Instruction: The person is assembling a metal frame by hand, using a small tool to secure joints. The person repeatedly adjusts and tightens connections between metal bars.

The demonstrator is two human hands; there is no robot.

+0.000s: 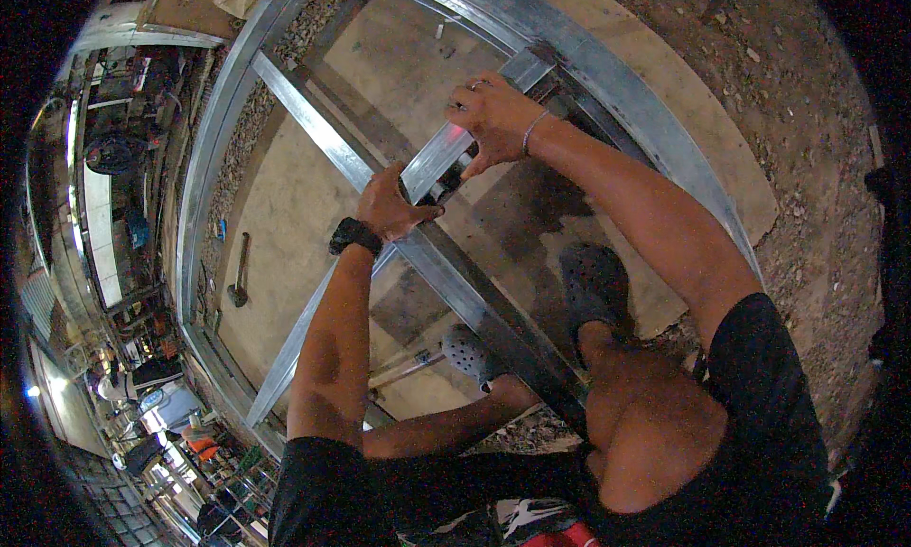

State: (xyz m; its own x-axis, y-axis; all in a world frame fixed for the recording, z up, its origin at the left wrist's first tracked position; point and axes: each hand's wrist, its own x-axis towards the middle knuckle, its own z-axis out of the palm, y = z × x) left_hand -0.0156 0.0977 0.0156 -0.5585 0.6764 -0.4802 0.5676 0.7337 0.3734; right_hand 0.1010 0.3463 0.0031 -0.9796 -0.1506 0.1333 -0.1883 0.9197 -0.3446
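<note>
Metal bar [435,160] sits just off the middle of the view toward 12 o'clock, slanting from the long crossbar [446,277] toward the outer frame [550,20] at 1 o'clock. The right hand [498,115] pinches it, fingers hooked over, thumb on the near side. The left hand [387,205] covers its 7 o'clock end, thumb and fingers spread; how tightly they press, I cannot tell. A hammer [243,262] lies at 9 o'clock.

Dim, grainy, fisheye-warped, black-cornered.
</note>
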